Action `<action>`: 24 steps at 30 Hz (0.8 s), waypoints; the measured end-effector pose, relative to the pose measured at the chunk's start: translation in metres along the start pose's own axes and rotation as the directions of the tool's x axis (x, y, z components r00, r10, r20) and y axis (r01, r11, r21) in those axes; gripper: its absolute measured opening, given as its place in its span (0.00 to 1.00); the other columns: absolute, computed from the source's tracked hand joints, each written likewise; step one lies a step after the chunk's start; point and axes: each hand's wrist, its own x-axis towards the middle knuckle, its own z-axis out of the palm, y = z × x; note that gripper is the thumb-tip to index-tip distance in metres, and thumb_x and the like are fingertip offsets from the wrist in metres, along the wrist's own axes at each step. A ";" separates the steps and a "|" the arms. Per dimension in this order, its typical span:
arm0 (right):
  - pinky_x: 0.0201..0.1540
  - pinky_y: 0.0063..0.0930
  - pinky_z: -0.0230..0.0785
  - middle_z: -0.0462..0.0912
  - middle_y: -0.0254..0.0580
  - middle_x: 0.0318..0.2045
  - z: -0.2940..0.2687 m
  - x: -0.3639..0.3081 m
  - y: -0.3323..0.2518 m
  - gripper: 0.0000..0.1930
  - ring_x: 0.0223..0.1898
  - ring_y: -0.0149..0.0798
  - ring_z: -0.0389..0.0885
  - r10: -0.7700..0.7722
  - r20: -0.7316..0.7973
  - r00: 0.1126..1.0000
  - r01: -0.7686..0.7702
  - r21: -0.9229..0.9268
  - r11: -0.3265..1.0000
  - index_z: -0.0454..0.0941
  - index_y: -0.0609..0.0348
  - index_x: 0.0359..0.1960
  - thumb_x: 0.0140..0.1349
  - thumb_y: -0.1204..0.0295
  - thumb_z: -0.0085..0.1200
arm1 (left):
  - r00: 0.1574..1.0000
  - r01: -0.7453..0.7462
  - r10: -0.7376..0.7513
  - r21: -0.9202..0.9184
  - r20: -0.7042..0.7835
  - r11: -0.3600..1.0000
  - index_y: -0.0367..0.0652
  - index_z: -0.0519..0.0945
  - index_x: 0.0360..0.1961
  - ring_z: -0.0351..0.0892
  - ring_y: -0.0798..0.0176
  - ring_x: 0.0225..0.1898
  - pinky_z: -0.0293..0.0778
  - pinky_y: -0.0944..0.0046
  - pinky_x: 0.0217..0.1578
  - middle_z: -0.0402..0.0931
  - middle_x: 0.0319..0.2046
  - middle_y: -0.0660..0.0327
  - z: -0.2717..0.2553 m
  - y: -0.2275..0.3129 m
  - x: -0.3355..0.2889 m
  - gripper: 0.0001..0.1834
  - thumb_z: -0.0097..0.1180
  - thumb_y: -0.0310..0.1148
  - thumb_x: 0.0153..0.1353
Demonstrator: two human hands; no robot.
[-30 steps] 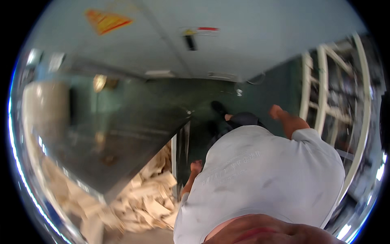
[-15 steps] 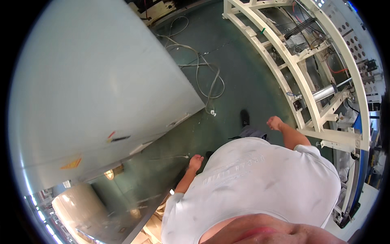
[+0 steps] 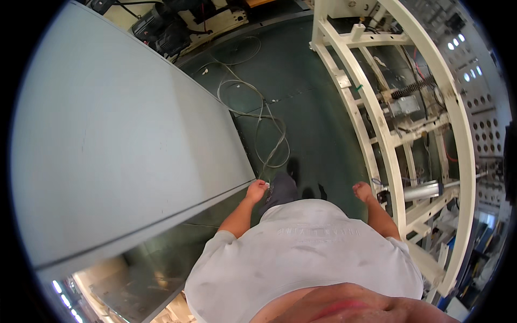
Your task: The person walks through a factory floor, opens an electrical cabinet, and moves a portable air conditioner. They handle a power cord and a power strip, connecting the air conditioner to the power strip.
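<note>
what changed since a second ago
The view swung right: the grey cabinet, formerly ahead, now fills the left. Looped cable has come into view on the floor; the pale scraps have slid almost out at the bottom. Nothing visibly taken or let go. The left hand and right hand are still loosely curled, the cream frame still on the right.

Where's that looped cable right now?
In the head view, the looped cable lies on the green floor, above centre, between the grey cabinet on the left and the cream metal frame on the right.
</note>
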 end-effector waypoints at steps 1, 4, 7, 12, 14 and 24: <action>0.27 0.30 0.72 0.81 0.37 0.22 -0.003 0.005 -0.020 0.06 0.23 0.33 0.78 -0.001 0.008 1.000 0.001 0.055 0.998 0.81 0.63 0.35 0.64 0.73 0.56 | 1.000 0.012 -0.012 0.027 0.013 1.000 0.41 0.83 0.46 0.85 0.56 0.43 0.79 0.57 0.48 0.86 0.40 0.56 0.001 0.002 0.009 0.18 0.65 0.42 0.62; 0.29 0.29 0.73 0.81 0.38 0.23 -0.007 0.022 -0.071 0.06 0.24 0.33 0.79 -0.065 0.053 0.996 0.060 0.098 0.993 0.81 0.64 0.37 0.65 0.72 0.58 | 0.996 0.083 -0.086 0.132 0.015 0.988 0.40 0.84 0.43 0.85 0.52 0.44 0.78 0.54 0.49 0.86 0.40 0.54 0.008 -0.006 0.036 0.19 0.65 0.45 0.61; 0.32 0.29 0.75 0.84 0.38 0.26 -0.022 0.039 -0.091 0.08 0.26 0.32 0.81 -0.056 0.098 0.994 0.046 0.107 0.993 0.82 0.63 0.39 0.65 0.70 0.60 | 0.994 0.100 -0.108 0.292 0.013 0.951 0.39 0.86 0.39 0.85 0.48 0.44 0.78 0.51 0.49 0.86 0.40 0.51 0.016 -0.014 0.064 0.20 0.64 0.47 0.60; 0.27 0.30 0.71 0.82 0.40 0.23 -0.069 0.079 -0.090 0.09 0.23 0.33 0.77 0.160 0.142 0.977 -0.183 0.172 0.968 0.81 0.66 0.37 0.69 0.72 0.52 | 0.989 0.121 -0.134 0.183 0.064 0.976 0.41 0.86 0.37 0.85 0.45 0.43 0.78 0.48 0.46 0.86 0.40 0.48 -0.008 0.029 0.118 0.20 0.66 0.49 0.58; 0.23 0.30 0.68 0.80 0.39 0.22 -0.087 0.096 -0.096 0.09 0.22 0.34 0.76 0.142 0.161 0.977 -0.182 0.267 0.946 0.80 0.67 0.36 0.66 0.77 0.46 | 0.995 0.100 -0.097 0.237 -0.027 0.966 0.41 0.86 0.40 0.85 0.46 0.44 0.79 0.49 0.47 0.86 0.40 0.48 -0.033 0.064 0.130 0.20 0.66 0.48 0.59; 0.23 0.30 0.71 0.79 0.39 0.23 -0.141 0.234 -0.194 0.09 0.21 0.34 0.76 0.139 0.272 0.952 -0.151 0.025 0.988 0.78 0.65 0.36 0.61 0.82 0.44 | 0.942 0.017 -0.070 -0.162 -0.329 0.987 0.39 0.83 0.48 0.85 0.50 0.48 0.79 0.55 0.52 0.86 0.44 0.51 -0.049 0.139 0.135 0.19 0.65 0.42 0.63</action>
